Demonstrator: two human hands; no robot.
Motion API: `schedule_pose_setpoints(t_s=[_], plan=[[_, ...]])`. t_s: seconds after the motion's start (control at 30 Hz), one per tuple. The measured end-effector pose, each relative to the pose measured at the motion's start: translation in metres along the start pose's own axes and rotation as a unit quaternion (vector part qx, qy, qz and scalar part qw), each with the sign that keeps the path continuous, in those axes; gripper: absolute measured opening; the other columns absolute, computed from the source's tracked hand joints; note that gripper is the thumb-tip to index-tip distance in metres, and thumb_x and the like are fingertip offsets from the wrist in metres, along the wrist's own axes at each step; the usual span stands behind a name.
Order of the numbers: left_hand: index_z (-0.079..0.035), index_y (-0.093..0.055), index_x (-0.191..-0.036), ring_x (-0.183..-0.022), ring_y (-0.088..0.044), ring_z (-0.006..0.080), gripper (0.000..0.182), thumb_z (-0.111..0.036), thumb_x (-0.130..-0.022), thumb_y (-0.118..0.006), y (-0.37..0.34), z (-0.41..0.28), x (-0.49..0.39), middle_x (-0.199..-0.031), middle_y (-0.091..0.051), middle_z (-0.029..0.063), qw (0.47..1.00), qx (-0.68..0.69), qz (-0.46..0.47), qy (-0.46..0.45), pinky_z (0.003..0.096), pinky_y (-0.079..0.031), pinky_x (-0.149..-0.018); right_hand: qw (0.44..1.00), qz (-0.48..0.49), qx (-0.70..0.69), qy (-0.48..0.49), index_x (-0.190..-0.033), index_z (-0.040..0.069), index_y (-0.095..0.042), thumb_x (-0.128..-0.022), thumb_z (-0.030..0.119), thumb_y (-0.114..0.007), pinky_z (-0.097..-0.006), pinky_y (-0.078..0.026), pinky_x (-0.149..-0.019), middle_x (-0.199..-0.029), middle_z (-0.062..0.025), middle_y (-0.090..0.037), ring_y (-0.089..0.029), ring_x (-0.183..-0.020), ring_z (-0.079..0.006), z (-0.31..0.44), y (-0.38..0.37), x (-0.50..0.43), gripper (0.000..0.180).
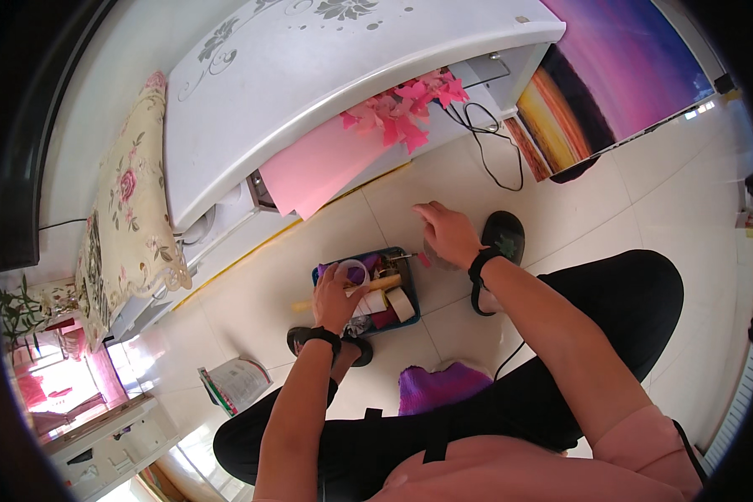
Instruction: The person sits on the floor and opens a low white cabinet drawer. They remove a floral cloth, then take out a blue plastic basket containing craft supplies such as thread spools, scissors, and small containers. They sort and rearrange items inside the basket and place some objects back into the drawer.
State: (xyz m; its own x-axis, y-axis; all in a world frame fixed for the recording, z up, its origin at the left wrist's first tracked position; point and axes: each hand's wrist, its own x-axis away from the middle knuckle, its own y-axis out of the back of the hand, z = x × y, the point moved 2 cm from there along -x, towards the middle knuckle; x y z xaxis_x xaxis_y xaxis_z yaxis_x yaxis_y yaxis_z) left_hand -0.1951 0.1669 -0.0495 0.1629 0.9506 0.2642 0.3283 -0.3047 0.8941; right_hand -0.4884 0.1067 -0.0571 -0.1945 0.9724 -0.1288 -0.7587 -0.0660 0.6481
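A blue-rimmed basket (418, 307) of small supplies stands on the floor between my feet. My left hand (336, 298) is over its left side, thumb and fingers around a clear ring-shaped roll (363, 267), which looks like tape. Purple material (371, 260), a tan stick or tube (383, 283), a white roll (371, 304) and a cream roll (401, 305) lie in the basket. To the right of the basket, my right hand (448, 235) is raised with bent fingers. Something translucent (437, 256) shows beneath it; whether the hand holds anything is unclear.
A white cabinet (326, 75) stands ahead, with pink sheets (326, 163) and pink paper-like flowers (401, 110) in its opening. A black cable (496, 150) trails onto the floor. A booklet (235, 383) lies at left; purple knitted-looking fabric (442, 386) is by my legs.
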Motion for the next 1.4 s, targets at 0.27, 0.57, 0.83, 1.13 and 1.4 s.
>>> schedule_pose_setpoints(t_s=[0.27,0.57,0.83,1.13,1.4], plan=[[-0.009,-0.074,-0.108,-0.124,-0.053,0.0372,0.037,-0.031,-0.079,-0.077,-0.019,-0.004,-0.011,-0.145,-0.052,0.0189,0.996,-0.024,-0.046,0.071,0.0482,-0.037,-0.109,0.967,-0.208,-0.107,-0.105,-0.113,0.006,-0.061,-0.087,0.003,-0.062,-0.0377,-0.052,-0.07,-0.1,-0.0109,-0.065,-0.065,-0.079,-0.028,-0.002,0.033,-0.051,0.026],[-0.007,-0.031,-0.15,-0.135,-0.047,0.0303,0.08,-0.045,-0.092,-0.071,0.054,-0.018,-0.08,-0.143,-0.048,0.017,0.487,0.831,-0.031,0.267,0.0411,-0.042,-0.111,0.914,-0.356,-0.015,-0.196,-0.127,0.006,-0.058,-0.083,0.035,-0.074,-0.0412,-0.054,-0.086,-0.121,-0.0254,-0.052,-0.063,-0.092,-0.036,-0.006,0.114,-0.153,0.056],[-0.005,-0.06,-0.12,-0.125,-0.057,0.0247,0.031,-0.028,-0.1,-0.063,0.068,-0.036,-0.121,-0.129,-0.062,0.0146,0.448,0.871,-0.056,0.195,0.0396,-0.046,-0.108,0.96,-0.178,0.203,-0.068,-0.132,0.013,-0.061,-0.074,0.068,-0.069,-0.0576,-0.034,-0.104,-0.128,-0.0198,-0.056,-0.045,-0.125,-0.0406,0.015,0.106,-0.178,0.081],[-0.002,-0.055,-0.126,-0.129,-0.056,0.0259,0.035,-0.03,-0.104,-0.055,0.069,-0.078,-0.148,-0.131,-0.062,0.0143,0.508,0.856,-0.016,0.093,0.0404,-0.046,-0.109,0.961,-0.063,0.257,-0.08,-0.126,0.006,-0.062,-0.073,0.058,-0.075,-0.0537,-0.038,-0.099,-0.124,-0.0163,-0.059,-0.047,-0.119,-0.0341,0.035,0.07,-0.192,0.075],[0.003,-0.047,-0.132,-0.121,-0.063,0.0306,0.03,-0.013,-0.107,-0.047,0.061,-0.076,-0.158,-0.13,-0.061,0.0148,0.684,0.7,-0.127,0.163,0.0397,-0.053,-0.102,0.984,-0.114,0.125,-0.059,-0.112,0.01,-0.07,-0.082,0.015,-0.064,-0.043,-0.057,-0.081,-0.112,-0.0211,-0.062,-0.066,-0.099,-0.0352,0.021,0.066,-0.194,0.03]])
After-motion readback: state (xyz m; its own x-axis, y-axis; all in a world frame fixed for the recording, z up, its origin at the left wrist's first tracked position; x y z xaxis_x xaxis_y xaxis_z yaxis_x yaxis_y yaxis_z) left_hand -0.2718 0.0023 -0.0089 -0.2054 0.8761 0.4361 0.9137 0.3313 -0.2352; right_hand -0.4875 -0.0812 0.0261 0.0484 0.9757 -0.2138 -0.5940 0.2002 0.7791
